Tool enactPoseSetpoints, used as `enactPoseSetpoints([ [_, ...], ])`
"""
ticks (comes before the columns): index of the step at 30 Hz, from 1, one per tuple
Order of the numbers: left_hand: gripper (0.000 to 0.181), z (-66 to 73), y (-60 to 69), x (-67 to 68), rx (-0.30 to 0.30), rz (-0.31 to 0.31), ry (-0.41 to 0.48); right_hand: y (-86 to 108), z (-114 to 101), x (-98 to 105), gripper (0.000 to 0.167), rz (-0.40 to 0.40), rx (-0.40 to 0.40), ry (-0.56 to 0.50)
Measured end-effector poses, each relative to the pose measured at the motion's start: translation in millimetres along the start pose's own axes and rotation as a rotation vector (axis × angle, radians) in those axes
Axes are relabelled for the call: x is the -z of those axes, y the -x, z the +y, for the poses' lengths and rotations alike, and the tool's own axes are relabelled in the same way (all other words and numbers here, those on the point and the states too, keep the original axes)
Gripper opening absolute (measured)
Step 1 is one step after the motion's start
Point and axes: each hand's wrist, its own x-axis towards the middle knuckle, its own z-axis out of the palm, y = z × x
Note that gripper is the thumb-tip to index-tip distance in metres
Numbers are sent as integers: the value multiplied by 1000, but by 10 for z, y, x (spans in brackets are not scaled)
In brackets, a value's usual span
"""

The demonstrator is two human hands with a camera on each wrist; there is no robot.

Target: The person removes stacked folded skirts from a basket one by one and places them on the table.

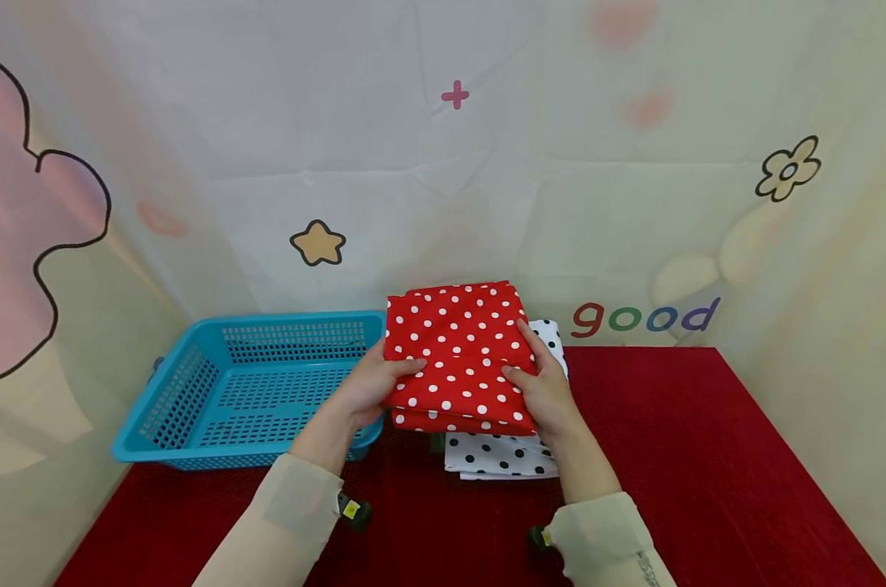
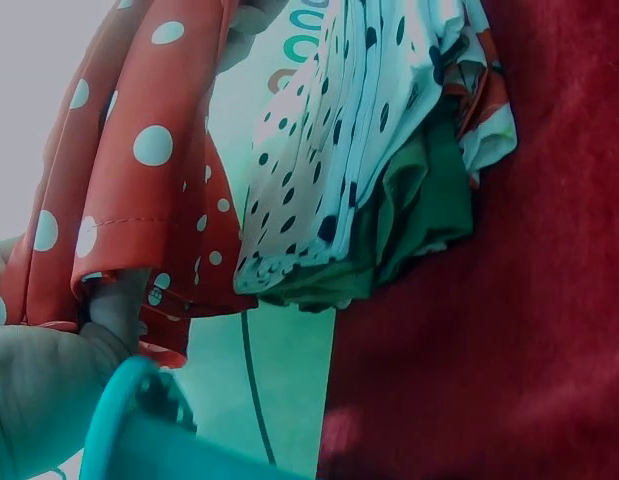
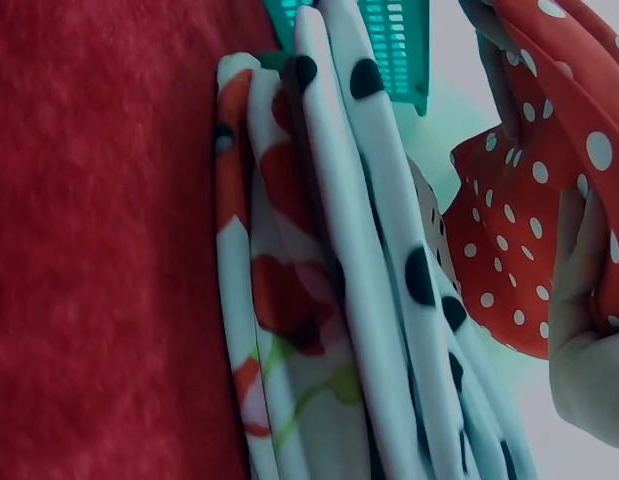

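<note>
Both hands hold a folded red cloth with white dots (image 1: 457, 350) in the air. My left hand (image 1: 365, 383) grips its left side, thumb on top and the other fingers mostly hidden beneath. On the right side my right hand (image 1: 548, 395) grips it, thumb over the upper face. Below the red cloth lies a folded white cloth with black dots (image 1: 497, 456), partly covered from the head view. It tops a stack with a green cloth (image 2: 444, 185) and a white cloth with red-orange and green print (image 3: 289, 300). In the right wrist view a gap separates the red cloth from the stack.
A blue plastic basket (image 1: 248, 461) with perforated walls stands left of the stack, close to my left hand. A dark red cover (image 1: 670, 456) spreads over the table. Behind it hangs a pale printed curtain (image 1: 457, 187).
</note>
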Motion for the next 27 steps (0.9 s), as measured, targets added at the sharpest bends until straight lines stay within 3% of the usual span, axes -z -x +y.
enactPoseSetpoints([
  [9,76,-48,-70,-221,-14,10,18,28,40,186,76,52,-16,12],
  [20,77,-155,-174,-391,-14,26,51,63,105,356,75,90,-37,12],
  [27,75,-210,-221,-510,-7,94,53,48,130,444,77,100,-43,40],
])
